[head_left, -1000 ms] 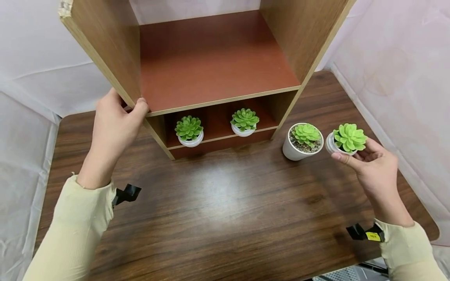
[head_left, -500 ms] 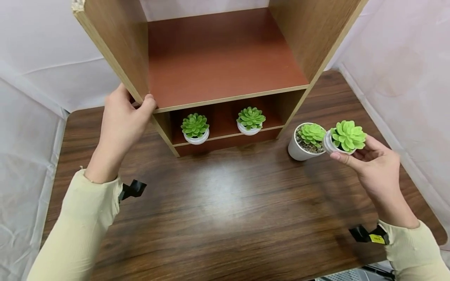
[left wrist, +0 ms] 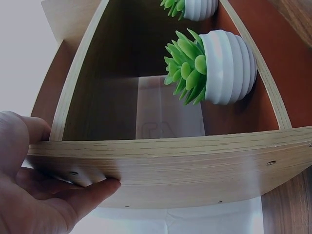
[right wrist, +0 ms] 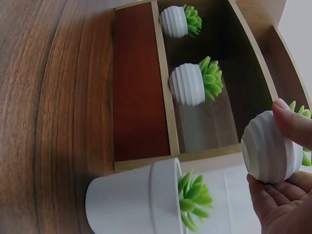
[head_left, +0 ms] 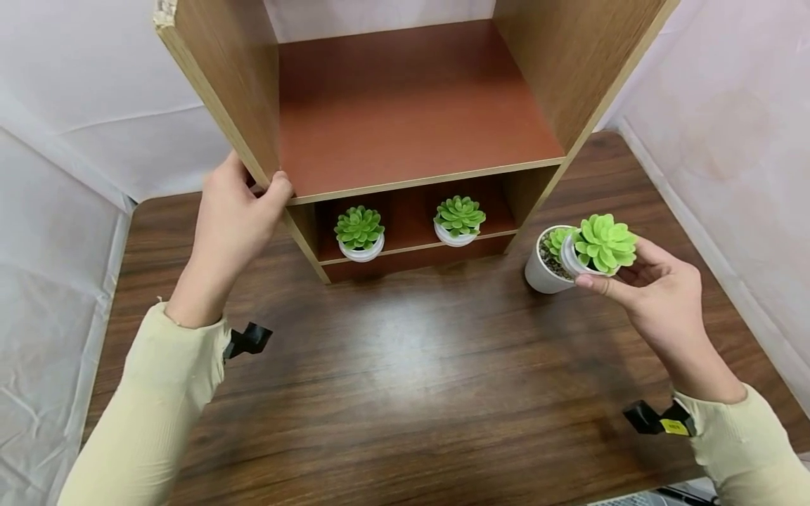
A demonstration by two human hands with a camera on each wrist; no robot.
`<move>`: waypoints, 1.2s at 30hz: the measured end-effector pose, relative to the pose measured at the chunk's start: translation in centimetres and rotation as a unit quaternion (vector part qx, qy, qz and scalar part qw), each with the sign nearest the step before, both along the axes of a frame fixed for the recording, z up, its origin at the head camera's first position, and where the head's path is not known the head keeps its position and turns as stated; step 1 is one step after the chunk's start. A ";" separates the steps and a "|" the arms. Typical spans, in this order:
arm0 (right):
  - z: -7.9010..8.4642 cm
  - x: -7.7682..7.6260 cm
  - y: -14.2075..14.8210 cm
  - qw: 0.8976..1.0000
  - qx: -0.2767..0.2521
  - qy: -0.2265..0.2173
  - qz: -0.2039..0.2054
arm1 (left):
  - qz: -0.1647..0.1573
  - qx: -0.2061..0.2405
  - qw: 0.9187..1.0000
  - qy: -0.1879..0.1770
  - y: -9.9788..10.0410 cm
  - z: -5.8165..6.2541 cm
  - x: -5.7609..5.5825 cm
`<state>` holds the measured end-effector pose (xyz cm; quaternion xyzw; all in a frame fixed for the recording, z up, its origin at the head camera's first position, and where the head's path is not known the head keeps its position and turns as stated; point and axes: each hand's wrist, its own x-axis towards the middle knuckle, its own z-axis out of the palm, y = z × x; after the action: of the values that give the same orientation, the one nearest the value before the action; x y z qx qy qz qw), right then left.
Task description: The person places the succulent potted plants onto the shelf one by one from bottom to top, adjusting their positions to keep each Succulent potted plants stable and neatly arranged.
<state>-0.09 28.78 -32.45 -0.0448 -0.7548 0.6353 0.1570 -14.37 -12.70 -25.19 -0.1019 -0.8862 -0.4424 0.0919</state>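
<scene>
My left hand (head_left: 230, 228) grips the left side panel of a wooden shelf unit (head_left: 418, 112), thumb at the middle board's corner and fingers around the panel's outer face. In my right hand (head_left: 667, 295) a small potted succulent (head_left: 604, 244) is held by its ribbed white pot between thumb and fingers, above the table. It partly covers a larger white flowerpot (head_left: 543, 273) with pebbles and a green succulent, standing at the unit's right. Two similar succulents, a left one (head_left: 358, 232) and a right one (head_left: 458, 218), sit at the front edge of the lower compartment.
The unit stands on a dark wooden table (head_left: 405, 393). White sheeting hangs behind and at both sides, such as the right wall (head_left: 728, 126). A grey object (head_left: 633, 499) shows at the lower right, beyond the table edge.
My right hand has moved left with the succulent, which now overlaps the larger flowerpot in the head view. The left hand keeps its grip on the panel; the whole view has shifted slightly.
</scene>
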 end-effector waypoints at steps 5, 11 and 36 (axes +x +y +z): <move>0.4 -0.3 -0.7 0.999 0.033 -0.006 0.014 | -0.001 0.002 1.000 0.001 -0.2 0.1 0.2; 0.9 -0.9 -1.5 0.998 0.061 -0.011 0.032 | 0.001 0.004 1.000 -0.003 -0.3 0.2 0.2; 5.9 -3.3 -6.7 0.982 0.158 0.040 0.092 | -0.011 0.012 1.000 0.001 -0.1 -0.3 -0.2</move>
<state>-3.34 22.10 -26.54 0.0761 -0.8399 0.5206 0.1332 -14.61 -12.83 -25.49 -0.1107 -0.8798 -0.4537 0.0891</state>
